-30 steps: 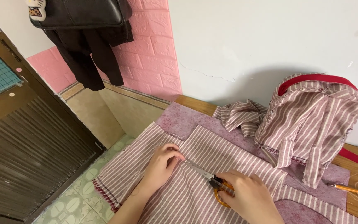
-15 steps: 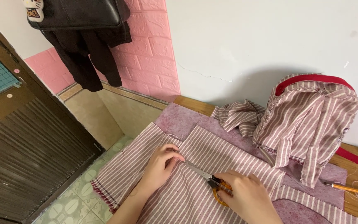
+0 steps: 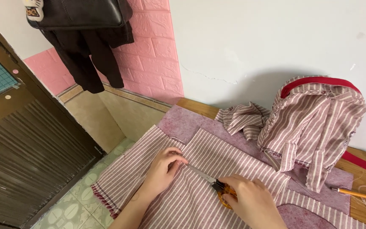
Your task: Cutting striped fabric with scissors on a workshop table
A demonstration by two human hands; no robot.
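A pink and white striped cloth (image 3: pixel 217 159) lies flat over a mauve felt mat (image 3: pixel 183 123) on a wooden table. My left hand (image 3: pixel 162 169) presses down on the cloth with its fingers curled at a fold. My right hand (image 3: pixel 253 203) grips scissors (image 3: pixel 214 184) with orange handles. Their metal blades point left toward my left hand's fingertips, lying close to the cloth. A crumpled piece of the same striped cloth (image 3: pixel 242 118) sits beyond.
A striped fabric heap with a red band (image 3: pixel 314 114) stands at the right against the white wall. An orange pencil (image 3: pixel 359 195) and loose thread lie on the table's right side. Dark clothes (image 3: pixel 90 42) hang at the upper left above a tiled floor (image 3: pixel 70 208).
None of note: both hands stay on the cloth with the scissors in nearly the same place; the view has shifted slightly.
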